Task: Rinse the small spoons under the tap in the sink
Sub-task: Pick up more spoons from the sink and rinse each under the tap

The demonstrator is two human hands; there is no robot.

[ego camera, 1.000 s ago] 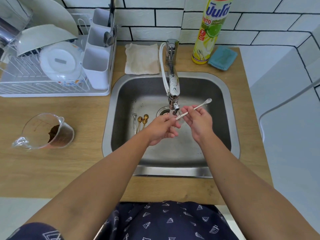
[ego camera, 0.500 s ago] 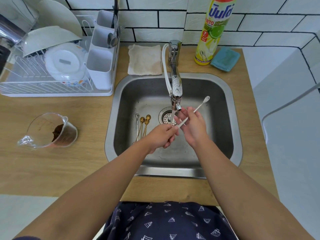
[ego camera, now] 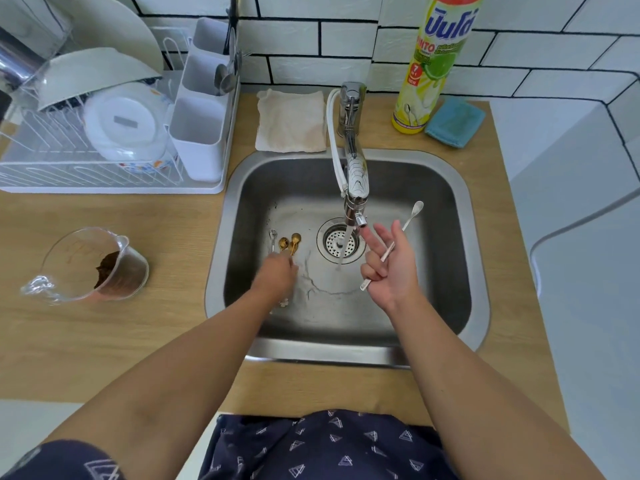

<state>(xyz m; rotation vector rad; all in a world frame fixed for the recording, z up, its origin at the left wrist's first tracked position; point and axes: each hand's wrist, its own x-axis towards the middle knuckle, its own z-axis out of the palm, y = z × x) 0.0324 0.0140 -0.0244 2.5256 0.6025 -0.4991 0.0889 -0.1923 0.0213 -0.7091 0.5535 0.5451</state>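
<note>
Wooden counter [ego camera: 104, 334] bears rack [ego camera: 104, 181], jug [ego camera: 93, 265], cloth [ego camera: 291, 121] (folded), bottle [ego camera: 433, 64].

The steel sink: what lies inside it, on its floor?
On the floor of the steel sink lie one silver spoon and two gold spoons, beside the round drain strainer. The left hand covers their handles.

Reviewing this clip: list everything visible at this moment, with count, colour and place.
sink: one, steel, set in the wooden counter
tap: one, chrome, running over the drain
held spoon: one, silver, in the right hand
sink spoons: three, one silver and two gold, on the sink floor left of the drain
dish rack: one, white, holding bowls, far left
measuring jug: one, clear, brown residue, left counter
cloth: one, beige, behind the sink
detergent bottle: one, yellow-green, by the wall
sponge: one, blue, beside the bottle
left hand: reaching onto the sink spoons, blurred
right hand: holding the spoon
</note>
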